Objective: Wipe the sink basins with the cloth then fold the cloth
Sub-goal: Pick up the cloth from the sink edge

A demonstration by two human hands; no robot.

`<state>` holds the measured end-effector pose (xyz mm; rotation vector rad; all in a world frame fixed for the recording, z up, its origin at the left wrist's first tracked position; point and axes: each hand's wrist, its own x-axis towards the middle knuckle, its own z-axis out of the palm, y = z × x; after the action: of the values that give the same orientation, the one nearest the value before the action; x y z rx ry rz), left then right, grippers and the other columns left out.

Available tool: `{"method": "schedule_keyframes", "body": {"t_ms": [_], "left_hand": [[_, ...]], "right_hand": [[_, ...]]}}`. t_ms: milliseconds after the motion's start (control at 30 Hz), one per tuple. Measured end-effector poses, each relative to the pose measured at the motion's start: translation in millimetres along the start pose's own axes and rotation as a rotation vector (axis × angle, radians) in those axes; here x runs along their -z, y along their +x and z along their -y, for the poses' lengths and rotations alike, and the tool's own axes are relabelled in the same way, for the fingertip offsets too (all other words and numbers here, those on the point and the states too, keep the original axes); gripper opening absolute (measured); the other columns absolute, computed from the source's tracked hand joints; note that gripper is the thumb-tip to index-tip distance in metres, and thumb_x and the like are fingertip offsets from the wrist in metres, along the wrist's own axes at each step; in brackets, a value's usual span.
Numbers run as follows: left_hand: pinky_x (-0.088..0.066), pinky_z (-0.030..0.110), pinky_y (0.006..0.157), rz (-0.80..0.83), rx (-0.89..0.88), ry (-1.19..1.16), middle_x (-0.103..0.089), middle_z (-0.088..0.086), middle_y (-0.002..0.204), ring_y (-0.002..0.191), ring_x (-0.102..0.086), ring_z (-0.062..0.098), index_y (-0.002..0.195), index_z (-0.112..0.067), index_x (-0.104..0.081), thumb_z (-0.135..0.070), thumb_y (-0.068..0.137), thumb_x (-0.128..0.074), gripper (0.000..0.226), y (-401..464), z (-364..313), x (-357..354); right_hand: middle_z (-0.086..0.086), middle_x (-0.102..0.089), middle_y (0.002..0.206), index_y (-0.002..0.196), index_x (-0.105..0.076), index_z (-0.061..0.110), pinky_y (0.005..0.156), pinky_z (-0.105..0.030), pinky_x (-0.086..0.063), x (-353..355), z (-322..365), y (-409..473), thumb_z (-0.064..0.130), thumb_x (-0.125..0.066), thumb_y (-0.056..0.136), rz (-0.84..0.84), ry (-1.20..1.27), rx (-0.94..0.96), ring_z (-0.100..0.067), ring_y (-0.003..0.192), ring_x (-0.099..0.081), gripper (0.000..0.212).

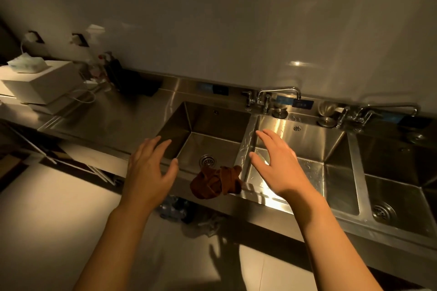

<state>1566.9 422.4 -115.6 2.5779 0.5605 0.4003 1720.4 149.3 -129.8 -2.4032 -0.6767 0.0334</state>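
While both bare hands hover with fingers spread and hold nothing, the left hand (149, 168) is at nine o'clock of the crumpled brown cloth (216, 182). This cloth lies on the front rim of the left steel sink basin (208, 130). The right hand (279, 163), at three o'clock, is over the middle steel basin (326, 146).

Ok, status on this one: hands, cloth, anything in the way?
Left hand and right hand open, holding nothing. Cloth bunched on the sink's front rim, untouched. Nothing in the way.
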Motion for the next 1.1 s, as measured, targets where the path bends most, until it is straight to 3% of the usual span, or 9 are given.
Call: {"method": "schedule_keyframes", "body": {"t_ms": [300,567,900,1100], "left_hand": [[-0.029,0.056,0.124,0.047,-0.007,0.033,-0.038,0.002,0.166,0.157,-0.025,0.024,0.155,-0.024,-0.048,-0.052,0.094,-0.044,0.067,55,1,-18],[-0.030,0.057,0.123,0.096,-0.056,0.011,-0.035,0.003,0.167,0.157,-0.023,0.025,0.156,-0.024,-0.045,-0.038,0.103,-0.057,0.056,123,34,-37],[-0.030,0.054,0.122,0.181,-0.151,-0.065,-0.041,0.004,0.163,0.153,-0.031,0.026,0.153,-0.025,-0.049,-0.034,0.101,-0.062,0.054,215,122,-38],[-0.031,0.053,0.121,0.301,-0.201,-0.092,-0.041,0.004,0.164,0.153,-0.033,0.027,0.157,-0.023,-0.045,-0.048,0.098,-0.046,0.064,255,179,-44]], "right_hand": [[0.008,-0.029,0.163,0.156,-0.032,0.033,0.123,-0.047,-0.026,-16,-19,51,0.052,-0.050,0.098,-0.001,0.072,-0.024,-0.013,0.151,-0.025,0.063],[0.004,-0.031,0.162,0.156,-0.032,0.029,0.121,-0.047,-0.030,-42,-24,94,0.053,-0.048,0.099,0.004,-0.016,-0.068,-0.019,0.149,-0.030,0.064],[0.006,-0.027,0.165,0.157,-0.030,0.035,0.121,-0.050,-0.030,-107,16,144,0.052,-0.049,0.099,0.043,-0.064,-0.247,-0.017,0.150,-0.027,0.064],[0.007,-0.026,0.165,0.157,-0.030,0.036,0.120,-0.053,-0.031,-158,38,154,0.053,-0.049,0.099,0.069,-0.086,-0.359,-0.019,0.150,-0.028,0.064]]}}
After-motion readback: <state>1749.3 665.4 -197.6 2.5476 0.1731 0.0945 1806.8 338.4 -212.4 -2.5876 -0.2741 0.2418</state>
